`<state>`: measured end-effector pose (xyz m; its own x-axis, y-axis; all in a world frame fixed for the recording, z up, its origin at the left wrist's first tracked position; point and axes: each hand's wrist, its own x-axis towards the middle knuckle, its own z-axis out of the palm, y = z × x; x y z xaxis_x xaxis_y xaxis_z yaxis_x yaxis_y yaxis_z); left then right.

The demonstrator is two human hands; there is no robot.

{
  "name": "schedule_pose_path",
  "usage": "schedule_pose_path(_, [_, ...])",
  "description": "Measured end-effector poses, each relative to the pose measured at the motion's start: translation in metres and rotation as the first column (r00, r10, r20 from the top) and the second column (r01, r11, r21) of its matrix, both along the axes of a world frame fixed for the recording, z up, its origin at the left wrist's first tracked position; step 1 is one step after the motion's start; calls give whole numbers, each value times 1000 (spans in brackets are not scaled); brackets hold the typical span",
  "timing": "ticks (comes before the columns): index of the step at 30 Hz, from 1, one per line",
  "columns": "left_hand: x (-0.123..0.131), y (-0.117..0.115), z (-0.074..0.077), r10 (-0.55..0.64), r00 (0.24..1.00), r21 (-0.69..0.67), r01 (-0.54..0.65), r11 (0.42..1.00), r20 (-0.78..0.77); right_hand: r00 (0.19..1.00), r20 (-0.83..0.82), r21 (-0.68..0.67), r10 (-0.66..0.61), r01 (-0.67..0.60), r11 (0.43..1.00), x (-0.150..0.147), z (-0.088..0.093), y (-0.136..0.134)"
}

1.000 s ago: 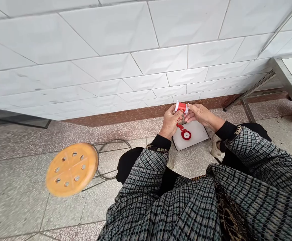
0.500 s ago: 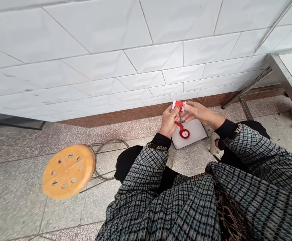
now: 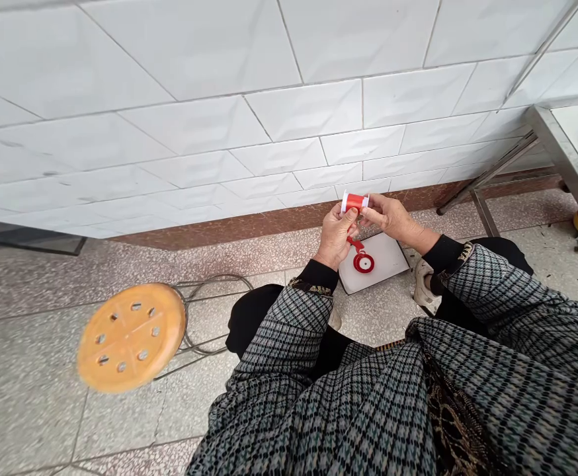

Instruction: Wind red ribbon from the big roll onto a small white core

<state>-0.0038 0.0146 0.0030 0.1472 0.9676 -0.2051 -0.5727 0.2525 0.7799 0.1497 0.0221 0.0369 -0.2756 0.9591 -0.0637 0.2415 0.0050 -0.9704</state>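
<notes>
A white spool wound with red ribbon [image 3: 356,201] is held up between my two hands. My left hand [image 3: 337,233] is closed on its near left side, the thumb pressed against the red winding. At the spool's right end, my right hand [image 3: 387,215] grips the rim with bent fingers. A strip of red ribbon [image 3: 355,244] hangs below my left hand. It runs down to a red ribbon roll with a white centre [image 3: 364,263], seen over a white board [image 3: 387,272] on the floor.
An orange round stool [image 3: 131,337] with thin metal legs lies tipped on its side at the left. A white tiled wall [image 3: 313,106] rises in front. A metal-framed table [image 3: 561,152] stands at the right. My shoe [image 3: 424,284] is beside the board.
My right hand has shifted its fingers around the spool's right end, and more of the red winding shows. The spool has turned slightly. My left hand keeps its hold.
</notes>
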Motion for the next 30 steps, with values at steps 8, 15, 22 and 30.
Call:
schedule_pose_path(8, [-3, 0, 5, -35, 999, 21, 36, 999, -42, 938, -328, -387, -112, -26, 922, -4, 5, 0])
schedule_pose_path(15, [-3, -1, 4, -29, 996, 17, 30, 999, -82, 894, -418, -458, -159, -56, 887, -3, 1, -1])
schedule_pose_path(22, [-4, -1, 4, -78, 996, -2, 78, 997, -45, 906, -388, -421, -167, -13, 907, -4, -2, 0])
schedule_pose_path(30, [-5, -2, 2, -99, 995, -22, 99, 995, -21, 946, -296, -298, -132, 40, 954, -2, -4, 4])
